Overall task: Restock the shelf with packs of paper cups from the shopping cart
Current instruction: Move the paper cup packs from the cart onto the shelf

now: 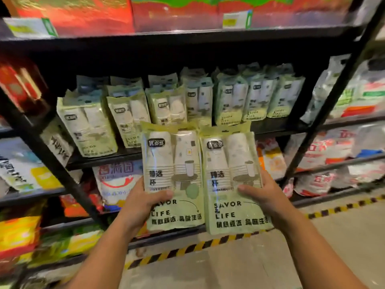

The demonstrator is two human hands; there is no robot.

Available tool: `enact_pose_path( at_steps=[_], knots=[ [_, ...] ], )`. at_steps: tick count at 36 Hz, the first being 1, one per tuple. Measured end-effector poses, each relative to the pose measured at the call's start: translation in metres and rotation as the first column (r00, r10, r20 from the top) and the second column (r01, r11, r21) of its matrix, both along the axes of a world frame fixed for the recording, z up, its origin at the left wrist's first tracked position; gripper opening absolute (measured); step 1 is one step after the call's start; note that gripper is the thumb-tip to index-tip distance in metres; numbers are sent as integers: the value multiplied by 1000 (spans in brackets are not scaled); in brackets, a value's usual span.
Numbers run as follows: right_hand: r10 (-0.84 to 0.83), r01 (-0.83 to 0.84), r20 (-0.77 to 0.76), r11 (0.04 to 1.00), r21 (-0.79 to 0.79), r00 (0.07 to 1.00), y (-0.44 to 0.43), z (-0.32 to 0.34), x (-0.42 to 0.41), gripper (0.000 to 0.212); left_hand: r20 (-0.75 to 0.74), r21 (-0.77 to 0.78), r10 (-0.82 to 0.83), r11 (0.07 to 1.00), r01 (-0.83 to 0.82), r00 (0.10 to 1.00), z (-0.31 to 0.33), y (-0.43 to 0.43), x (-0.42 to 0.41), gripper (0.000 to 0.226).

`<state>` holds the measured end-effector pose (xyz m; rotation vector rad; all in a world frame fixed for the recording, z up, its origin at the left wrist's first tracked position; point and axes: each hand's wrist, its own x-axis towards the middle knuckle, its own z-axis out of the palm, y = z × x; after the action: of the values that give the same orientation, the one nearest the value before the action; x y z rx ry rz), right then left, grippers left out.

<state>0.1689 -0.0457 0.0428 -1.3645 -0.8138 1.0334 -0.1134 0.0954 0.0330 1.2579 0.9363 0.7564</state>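
While we face the black shelf (108,157), we hold two packs of paper cups up in front of it, upright and side by side, with their inner edges touching. Our left hand (143,202) grasps the left pack (177,163) near its lower left corner. The thumb lies across the front just above the words SAVOR & LIFE, and the fingers are hidden behind. Our right hand (264,197) grasps the right pack (229,163) on its lower right side in the same way, thumb on the front and fingers out of sight behind. Both packs are pale green, each with a clear window showing two stacks of white cups. They hang in the air, apart from the shelf board, and their tops overlap the bottoms of the stocked packs in our view.

On that shelf a row of packs (87,126) of the same kind stands upright across the width, more than one deep in places, some leaning a little. One level up, red packages (73,15) sit behind a price tag (236,19). Below the cup shelf lie white bags (116,180) with red and blue print. A black post (52,161) crosses the left side at a slant. On the floor (270,263), yellow-and-black striped tape (187,249) runs along the foot of the shelving.
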Motion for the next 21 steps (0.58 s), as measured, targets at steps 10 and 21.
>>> enact_pose_path(
  at_steps=[10,21],
  knots=[
    [-290,291,72,957,-11,954,12,-24,68,68,-94,100,-16,995,26,995,-19,45,105,70],
    [-351,362,223,932,-9,909,103,-10,156,62,-98,89,-83,992,92,992,-32,151,204,76]
  ],
)
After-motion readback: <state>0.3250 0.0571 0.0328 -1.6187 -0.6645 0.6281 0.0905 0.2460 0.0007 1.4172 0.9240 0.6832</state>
